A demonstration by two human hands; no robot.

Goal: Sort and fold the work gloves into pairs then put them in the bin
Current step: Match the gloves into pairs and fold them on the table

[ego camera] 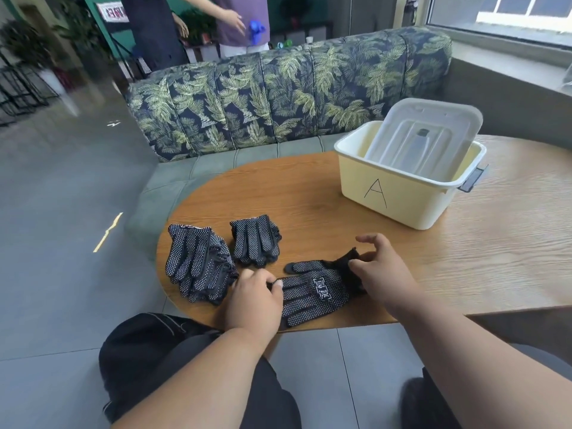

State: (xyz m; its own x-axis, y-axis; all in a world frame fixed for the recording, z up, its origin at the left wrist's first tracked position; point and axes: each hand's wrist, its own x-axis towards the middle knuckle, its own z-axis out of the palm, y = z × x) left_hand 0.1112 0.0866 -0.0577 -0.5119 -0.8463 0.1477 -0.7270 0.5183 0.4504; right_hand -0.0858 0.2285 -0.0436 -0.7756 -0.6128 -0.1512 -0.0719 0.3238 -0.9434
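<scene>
1. Pinching fingertip end of flat glove (315,292) with left hand (252,300); right hand (379,274) pinches its cuff.
2. Glove lies on table (464,258) near edge, beside glove stack (198,261) and folded pair (255,239).
3. Bin (402,193) well apart, lid (424,134) propped inside.

A wooden table (464,258) fills the centre and right. A leaf-patterned sofa (278,97) is seen behind it at twelve o'clock. Two standing people (198,23) are cut off at eleven o'clock, beside potted plants (24,38). A window (510,13) is placed at one o'clock.
</scene>
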